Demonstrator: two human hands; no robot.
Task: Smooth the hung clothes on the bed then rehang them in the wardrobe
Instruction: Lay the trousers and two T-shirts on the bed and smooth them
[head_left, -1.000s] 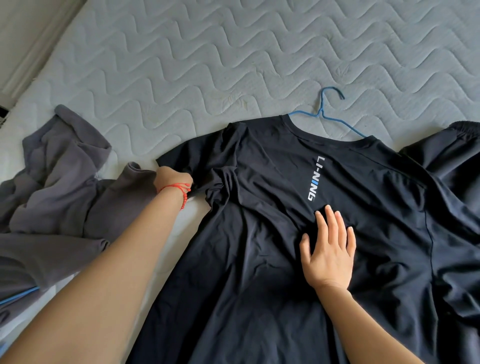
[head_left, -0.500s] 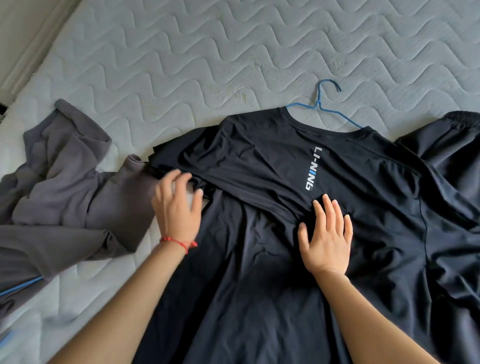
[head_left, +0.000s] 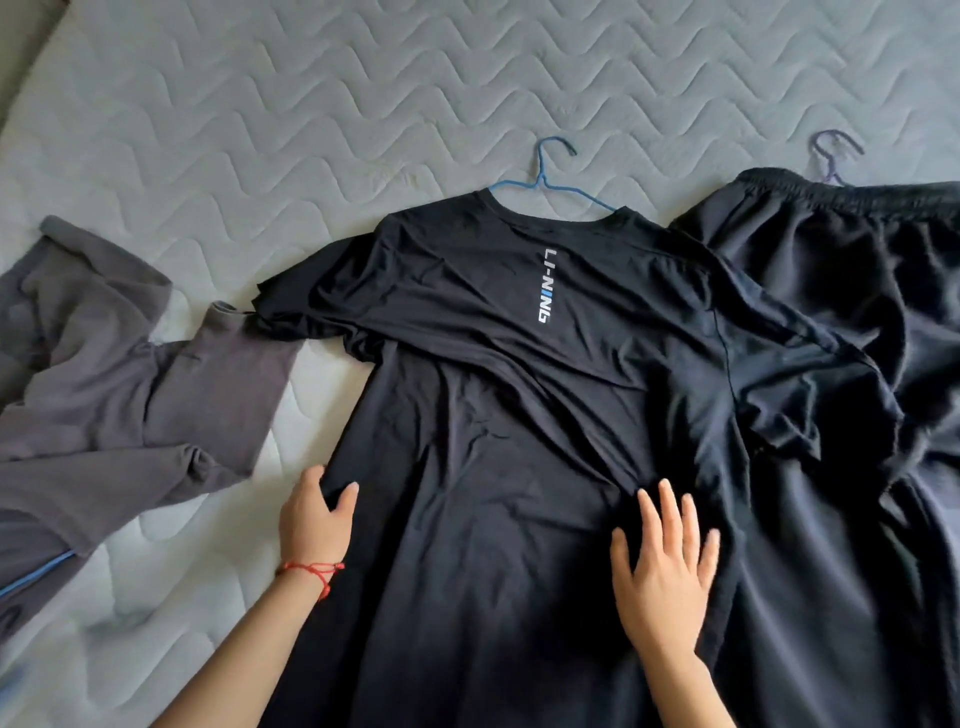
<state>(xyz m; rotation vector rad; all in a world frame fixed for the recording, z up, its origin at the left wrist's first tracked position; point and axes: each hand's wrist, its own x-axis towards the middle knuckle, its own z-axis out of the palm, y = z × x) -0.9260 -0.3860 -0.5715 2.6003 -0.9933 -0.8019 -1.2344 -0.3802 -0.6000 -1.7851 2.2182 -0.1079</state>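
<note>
Two bare forearms enter from the bottom edge of the frame, one at lower left and one at lower right; no sleeve shows on either. The left hand carries the only thing worn: a thin red braided string bracelet around the wrist, at lower left of centre, with a small knot and a short loose end hanging from it. The right hand, at lower right of centre, wears no ring or band, and its fingernails are short and unpainted.

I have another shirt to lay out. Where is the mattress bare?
The far stretch of the mattress, beyond the blue hanger, is bare. A narrow strip lies between the grey top and the black T-shirt. Right side is crowded by the black shorts.
</note>
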